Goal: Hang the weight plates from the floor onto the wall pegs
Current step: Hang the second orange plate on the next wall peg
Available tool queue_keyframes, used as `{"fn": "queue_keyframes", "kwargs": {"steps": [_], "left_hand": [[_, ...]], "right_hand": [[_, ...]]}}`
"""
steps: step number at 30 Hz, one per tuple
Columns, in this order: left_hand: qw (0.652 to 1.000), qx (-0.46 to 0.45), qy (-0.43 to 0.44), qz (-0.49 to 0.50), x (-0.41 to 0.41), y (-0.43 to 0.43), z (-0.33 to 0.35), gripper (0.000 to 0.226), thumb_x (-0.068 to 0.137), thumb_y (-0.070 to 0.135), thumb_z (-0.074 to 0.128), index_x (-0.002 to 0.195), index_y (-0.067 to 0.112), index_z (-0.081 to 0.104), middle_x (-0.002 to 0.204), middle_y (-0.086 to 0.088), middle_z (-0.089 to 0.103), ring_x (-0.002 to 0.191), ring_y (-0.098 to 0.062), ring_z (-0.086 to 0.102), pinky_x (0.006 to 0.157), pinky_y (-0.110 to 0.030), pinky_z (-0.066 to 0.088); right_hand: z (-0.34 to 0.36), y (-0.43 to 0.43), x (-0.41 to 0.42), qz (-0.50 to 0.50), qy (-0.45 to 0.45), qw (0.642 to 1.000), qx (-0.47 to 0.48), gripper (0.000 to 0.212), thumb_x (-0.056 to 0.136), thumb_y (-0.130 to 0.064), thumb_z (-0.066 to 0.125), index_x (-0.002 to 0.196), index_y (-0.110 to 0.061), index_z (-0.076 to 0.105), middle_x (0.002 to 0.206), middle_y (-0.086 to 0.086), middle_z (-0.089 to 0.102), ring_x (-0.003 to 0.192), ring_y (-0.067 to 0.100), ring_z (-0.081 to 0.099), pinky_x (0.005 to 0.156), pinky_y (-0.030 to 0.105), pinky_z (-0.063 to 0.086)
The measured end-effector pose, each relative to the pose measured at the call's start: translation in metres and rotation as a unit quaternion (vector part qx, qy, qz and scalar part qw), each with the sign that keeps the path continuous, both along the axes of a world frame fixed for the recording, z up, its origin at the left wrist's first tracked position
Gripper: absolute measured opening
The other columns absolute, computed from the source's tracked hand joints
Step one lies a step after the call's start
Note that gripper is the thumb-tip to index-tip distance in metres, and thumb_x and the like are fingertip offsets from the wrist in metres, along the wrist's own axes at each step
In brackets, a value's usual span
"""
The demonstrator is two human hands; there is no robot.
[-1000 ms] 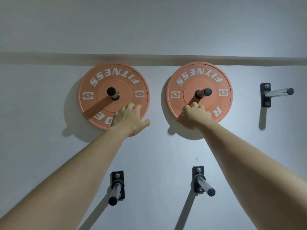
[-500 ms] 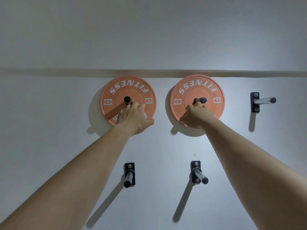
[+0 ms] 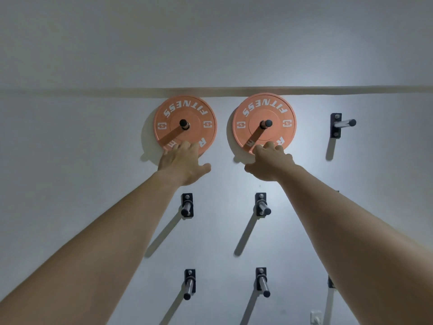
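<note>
Lettering leads the head view: each orange plate carries white "FITNESS" across its upper face, upside down from here. A small boxed "S" logo sits on either side of the hub, and a white "R" and part of another letter show low down, the rest hidden by fingers. The left weight plate [image 3: 196, 134] hangs on the left plate peg [image 3: 183, 123] and the right weight plate [image 3: 273, 136] on the right plate peg [image 3: 267, 123]. Both lie flat against the pale wall [image 3: 93, 55], just under a dark horizontal band [image 3: 93, 92]. The left grip [image 3: 182, 163], a bare hand, reaches up with fairly straight fingers touching the left plate's lower rim, thumb spread to the right and off the plate, holding nothing. The right grip [image 3: 271, 163] has its fingers bent at the knuckles against the right plate's lower rim, thumb stuck out to the left below it; whether those fingers hook the rim cannot be told. In the same row, to the right, the empty chrome peg [image 3: 344, 123] juts from a black bracket. Beneath the plates are the middle left peg [image 3: 187, 207] and middle right peg [image 3: 263, 207], then the lower left peg [image 3: 189, 287] and lower right peg [image 3: 263, 283], all bare. The right forearm [image 3: 351, 242] covers most of another bracket [image 3: 330, 283]. A small white fitting [image 3: 315, 319] at the bottom edge is too small to identify.
</note>
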State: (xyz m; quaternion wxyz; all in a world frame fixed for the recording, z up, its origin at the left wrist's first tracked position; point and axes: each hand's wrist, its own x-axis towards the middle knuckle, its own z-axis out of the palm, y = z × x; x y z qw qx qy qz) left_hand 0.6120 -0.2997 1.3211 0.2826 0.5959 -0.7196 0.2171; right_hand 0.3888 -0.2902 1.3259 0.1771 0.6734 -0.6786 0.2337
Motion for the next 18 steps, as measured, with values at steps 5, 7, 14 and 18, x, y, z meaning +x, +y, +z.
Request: {"fn": "queue_keyframes", "kwargs": {"steps": [5,7,14,18], "left_hand": [[0.999,0.009,0.033,-0.029,-0.003,0.078,0.020,0.066,0.091,0.055,0.048,0.146,0.020,0.040,0.144,-0.006,0.044,0.133,-0.028,0.040,0.106,-0.046,0.038],[0.999,0.011,0.026,-0.030,-0.004,0.100,0.017,0.066,0.091,0.055,0.048,0.146,0.020,0.040,0.145,-0.006,0.043,0.133,-0.028,0.040,0.104,-0.046,0.039],[0.998,0.042,-0.020,-0.033,0.010,0.141,-0.005,0.064,0.091,0.055,0.048,0.145,0.021,0.043,0.147,-0.004,0.042,0.134,-0.025,0.038,0.102,-0.044,0.037],[0.997,0.068,-0.027,-0.033,0.027,0.152,-0.022,0.064,0.091,0.054,0.049,0.145,0.019,0.044,0.144,-0.004,0.045,0.131,-0.025,0.042,0.101,-0.043,0.039]], "right_hand": [[0.013,0.080,-0.009,0.007,-0.027,1.000,-0.001,0.065,0.094,-0.048,0.053,0.147,-0.014,0.037,0.149,0.013,0.036,0.134,0.038,0.035,0.102,0.052,0.039],[0.007,0.103,-0.008,0.006,-0.026,1.000,0.004,0.064,0.094,-0.048,0.054,0.146,-0.014,0.038,0.147,0.013,0.038,0.133,0.038,0.036,0.101,0.051,0.039],[-0.022,0.147,0.002,-0.020,-0.032,0.999,0.035,0.059,0.090,-0.043,0.058,0.141,-0.017,0.041,0.146,0.009,0.037,0.132,0.034,0.036,0.099,0.048,0.038],[-0.037,0.161,0.018,-0.031,-0.034,0.998,0.047,0.053,0.092,-0.042,0.056,0.137,-0.015,0.046,0.142,0.009,0.038,0.127,0.033,0.039,0.093,0.046,0.036]]}}
